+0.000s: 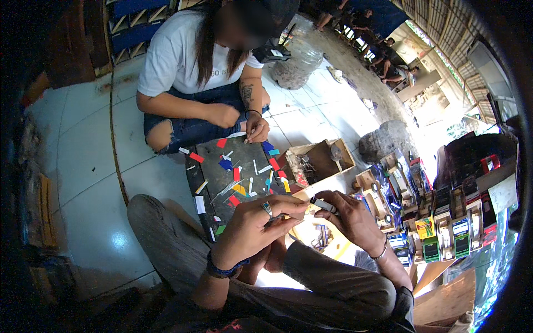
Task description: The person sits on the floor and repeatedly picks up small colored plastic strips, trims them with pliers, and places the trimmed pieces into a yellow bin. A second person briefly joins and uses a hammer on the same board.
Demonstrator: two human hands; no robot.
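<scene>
Over my lap, my left hand [255,225] has its fingers pressed together, a ring on one of them. Whatever it pinches at the fingertips is too small to make out. Facing it, almost tip to tip, my right hand [352,219] grips a small white piece with a dark end [323,205] between thumb and fingers. Just beyond my left hand lies a dark board [214,161], scattered with red, white, blue, yellow and green strips, such as a red strip [236,174].
Across the board a person in a white shirt [183,55] sits on the tiled floor, hands near its far edge. A wooden box [341,161] with a hammer stands right of the board. Several small wooden toy vehicles [430,238] are crowded at my right.
</scene>
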